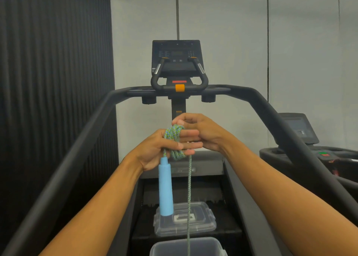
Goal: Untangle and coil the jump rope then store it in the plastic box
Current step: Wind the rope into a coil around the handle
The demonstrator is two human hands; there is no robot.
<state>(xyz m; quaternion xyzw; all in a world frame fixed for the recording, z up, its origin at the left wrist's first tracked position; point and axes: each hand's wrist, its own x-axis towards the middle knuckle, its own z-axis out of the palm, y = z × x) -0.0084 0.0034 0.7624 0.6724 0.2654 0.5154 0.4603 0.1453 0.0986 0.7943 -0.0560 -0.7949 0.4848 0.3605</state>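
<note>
Rope [175, 143]: coiled around left hand [155, 151] fingers [190, 139], above box [186, 246]
Right hand [201, 131]: fingers pinching rope
Handle [165, 190]: dangling below coil
Risk: loops slipping off if left-hand grip loosens

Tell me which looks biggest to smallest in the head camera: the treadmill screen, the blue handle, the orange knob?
1. Treadmill screen, though it sits farther away.
2. Blue handle, long but thin and nearer the camera.
3. Orange knob, clearly smallest.

Black stair machine steps [193, 193] carry a clear plastic lid [185, 220], lying flat, with the open plastic box [186, 244] just below it
</note>
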